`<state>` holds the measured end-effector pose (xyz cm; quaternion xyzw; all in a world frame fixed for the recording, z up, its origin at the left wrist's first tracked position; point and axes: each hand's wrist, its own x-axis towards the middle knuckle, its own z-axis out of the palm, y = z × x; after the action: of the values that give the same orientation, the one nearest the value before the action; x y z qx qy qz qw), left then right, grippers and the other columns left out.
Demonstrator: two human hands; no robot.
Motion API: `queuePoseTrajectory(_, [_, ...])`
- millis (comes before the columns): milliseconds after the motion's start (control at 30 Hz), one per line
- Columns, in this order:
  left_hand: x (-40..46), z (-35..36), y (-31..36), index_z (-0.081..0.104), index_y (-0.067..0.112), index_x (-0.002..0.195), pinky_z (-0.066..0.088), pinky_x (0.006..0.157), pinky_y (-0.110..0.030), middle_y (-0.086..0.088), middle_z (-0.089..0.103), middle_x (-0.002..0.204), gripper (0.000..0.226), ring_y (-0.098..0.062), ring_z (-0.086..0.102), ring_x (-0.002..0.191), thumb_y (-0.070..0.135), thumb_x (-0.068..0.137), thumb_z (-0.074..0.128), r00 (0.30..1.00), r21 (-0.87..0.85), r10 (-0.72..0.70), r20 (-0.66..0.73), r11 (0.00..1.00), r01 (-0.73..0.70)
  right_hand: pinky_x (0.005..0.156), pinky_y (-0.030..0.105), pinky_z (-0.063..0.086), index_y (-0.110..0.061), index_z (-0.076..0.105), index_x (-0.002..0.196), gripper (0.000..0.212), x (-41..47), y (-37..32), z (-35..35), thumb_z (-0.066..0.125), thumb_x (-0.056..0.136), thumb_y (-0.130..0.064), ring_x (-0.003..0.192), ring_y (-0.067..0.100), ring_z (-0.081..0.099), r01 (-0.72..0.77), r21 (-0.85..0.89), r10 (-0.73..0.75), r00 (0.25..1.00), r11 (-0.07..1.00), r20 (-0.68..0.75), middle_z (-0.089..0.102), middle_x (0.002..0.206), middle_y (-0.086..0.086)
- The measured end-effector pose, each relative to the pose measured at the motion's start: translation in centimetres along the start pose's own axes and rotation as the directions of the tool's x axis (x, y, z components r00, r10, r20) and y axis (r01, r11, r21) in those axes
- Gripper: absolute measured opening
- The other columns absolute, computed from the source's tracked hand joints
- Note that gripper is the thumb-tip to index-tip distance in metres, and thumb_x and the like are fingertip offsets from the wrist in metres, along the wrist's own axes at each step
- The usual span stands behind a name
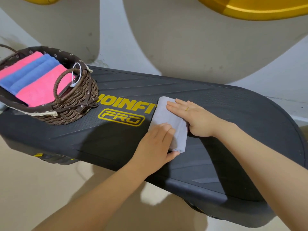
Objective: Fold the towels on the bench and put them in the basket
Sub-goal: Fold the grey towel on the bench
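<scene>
A grey towel point(165, 114), folded into a narrow strip, lies on the black bench point(233, 114) near its middle. My left hand point(155, 147) lies over the strip's near end, fingers on top and thumb at its near edge. My right hand point(193, 115) lies flat with straight fingers against the strip's right side and far end. At the bench's left end stands a brown wicker basket point(80, 107) holding folded pink towels point(40, 90) and a blue towel point(30, 75).
The bench bears yellow lettering point(123, 112) between the basket and the grey towel. Its right half is bare black surface. Beige floor point(33, 180) lies in front, a pale wall behind, and yellow objects point(260, 7) show at the top edge.
</scene>
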<state>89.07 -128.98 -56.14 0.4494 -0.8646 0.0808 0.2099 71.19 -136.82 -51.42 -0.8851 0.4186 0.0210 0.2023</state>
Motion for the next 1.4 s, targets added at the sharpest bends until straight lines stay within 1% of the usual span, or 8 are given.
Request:
queuePoseTrajectory(367, [3.4,-3.2,0.0,0.052,0.006,0.114,0.048,0.073,-0.023,-0.008,0.06,0.112,0.064,-0.018,0.053,0.101,0.038,0.064,0.075,0.956,0.027,0.002,0.292,1.0,-0.01,0.115,0.024,0.004,-0.031,0.006,0.149,0.091,-0.3,0.4,-2.8,0.054,0.079,0.001,0.145,0.008,-0.011,-0.092,0.167,0.046,0.964,0.982,0.263,-0.005,0.157,-0.015])
queuePoseTrajectory(467, [4.2,-5.0,-0.1,0.049,0.015,0.123,0.041,0.076,-0.028,-0.002,0.056,0.119,0.039,-0.02,0.054,0.106,0.028,0.086,0.053,0.866,-0.1,-0.171,0.47,0.964,0.245,0.117,0.032,-0.004,-0.035,0.002,0.149,0.091,-1.2,0.3,-2.9,0.059,0.081,-0.012,0.145,0.012,-0.017,-0.081,0.03,0.069,0.958,0.996,0.277,-0.013,0.157,-0.013])
queuePoseTrajectory(567, [5.0,-7.3,-0.3,0.049,0.018,0.076,0.034,0.063,-0.023,-0.003,0.054,0.077,0.016,-0.018,0.05,0.071,0.027,0.085,0.057,0.829,-0.294,-0.377,0.413,0.807,0.513,0.114,0.038,-0.015,-0.04,0.009,0.147,0.09,-2.4,-0.8,-3.8,0.067,0.079,-0.033,0.141,0.013,-0.026,-0.009,-0.009,0.011,0.98,1.0,0.198,-0.021,0.155,-0.012])
queuePoseTrajectory(733, [7.4,-11.7,-0.2,0.027,0.02,0.053,0.03,0.046,-0.014,0.009,0.029,0.05,0.047,-0.005,0.036,0.045,0.028,0.079,0.066,0.821,-0.495,-0.442,0.361,0.656,0.57,0.115,0.03,0.005,-0.027,0.049,0.126,0.058,-2.6,-4.0,-8.0,0.074,0.075,-0.031,0.138,-0.001,0.008,0.16,0.276,-0.156,0.987,0.948,-0.036,0.037,0.14,-0.019])
queuePoseTrajectory(833, [8.4,-12.4,-0.3,0.042,0.018,0.058,0.028,0.047,-0.015,0.008,0.034,0.05,0.036,-0.006,0.035,0.049,0.048,0.065,0.06,0.721,-0.632,-0.624,0.3,0.436,0.64,0.086,0.031,0.043,-0.021,0.06,0.102,0.032,-2.5,-3.9,-9.8,0.075,0.075,-0.026,0.1,0.014,0.058,0.079,0.522,-0.1,0.995,0.849,0.011,0.064,0.102,-0.004])
queuePoseTrajectory(1000, [7.8,-13.5,-2.2,0.062,0.024,0.102,0.041,0.075,-0.032,-0.003,0.066,0.098,0.057,-0.018,0.057,0.09,0.066,0.085,0.027,0.624,-0.818,-0.539,0.566,-0.275,0.505,0.079,0.025,0.055,-0.016,0.06,0.112,0.039,-1.0,-5.1,-9.1,0.069,0.074,-0.019,0.097,0.012,0.068,0.079,0.95,-0.003,0.997,0.302,-0.082,0.072,0.104,-0.002])
queuePoseTrajectory(1167, [6.1,-14.0,-4.0,0.051,0.025,0.111,0.053,0.075,-0.019,0.006,0.065,0.105,0.063,0.001,0.063,0.094,0.043,0.058,0.08,0.735,-0.868,-0.551,0.394,0.04,0.495,0.072,0.027,0.058,-0.013,0.061,0.107,0.029,1.6,-10.2,-9.1,0.054,0.083,-0.027,0.091,0.014,0.07,0.192,0.96,0.238,0.961,-0.205,-0.142,0.074,0.095,0.0])
queuePoseTrajectory(1400, [5.2,-19.1,-12.9,0.055,0.026,0.107,0.052,0.074,-0.02,0.009,0.067,0.099,0.044,-0.004,0.066,0.091,0.014,0.069,0.072,0.798,-0.878,-0.452,0.399,0.062,0.474,0.073,0.032,0.059,-0.01,0.058,0.101,0.045,7.8,-13.8,-13.0,0.076,0.061,-0.022,0.08,0.018,0.069,0.247,0.922,0.179,0.963,-0.298,-0.2,0.07,0.085,0.004])
